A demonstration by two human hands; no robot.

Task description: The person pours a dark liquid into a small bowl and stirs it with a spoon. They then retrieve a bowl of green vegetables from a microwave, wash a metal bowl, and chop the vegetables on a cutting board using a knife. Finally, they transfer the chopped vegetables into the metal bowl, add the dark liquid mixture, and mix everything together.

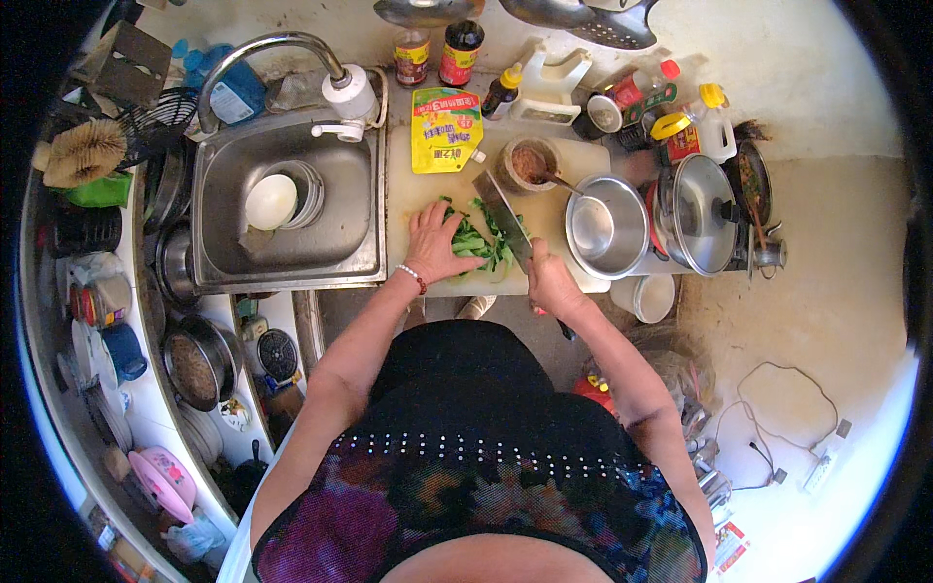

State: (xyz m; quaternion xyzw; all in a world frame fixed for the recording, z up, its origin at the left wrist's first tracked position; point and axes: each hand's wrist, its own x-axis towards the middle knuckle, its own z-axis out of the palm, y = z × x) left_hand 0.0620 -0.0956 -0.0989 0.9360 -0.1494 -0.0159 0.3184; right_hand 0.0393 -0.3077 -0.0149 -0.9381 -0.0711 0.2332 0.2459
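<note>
Chopped leafy greens (472, 243) lie in a loose pile on the pale cutting board (415, 275). My left hand (437, 246) presses on the left side of the greens, fingers spread over them. A beaded bracelet (412, 277) circles that wrist. In my right hand (552, 278) is the handle of a Chinese cleaver (504, 218). Its broad blade slants up and left across the right side of the greens, with some leaves showing on both sides of it. The cleaver's handle is mostly hidden by my fingers.
Left of the board is a steel sink (350, 240) with stacked bowls (273, 202). Behind the greens are a yellow seasoning pouch (446, 135) and a stone mortar (530, 162) with a spoon. A steel basin (606, 226) and a lidded pot (701, 215) stand right.
</note>
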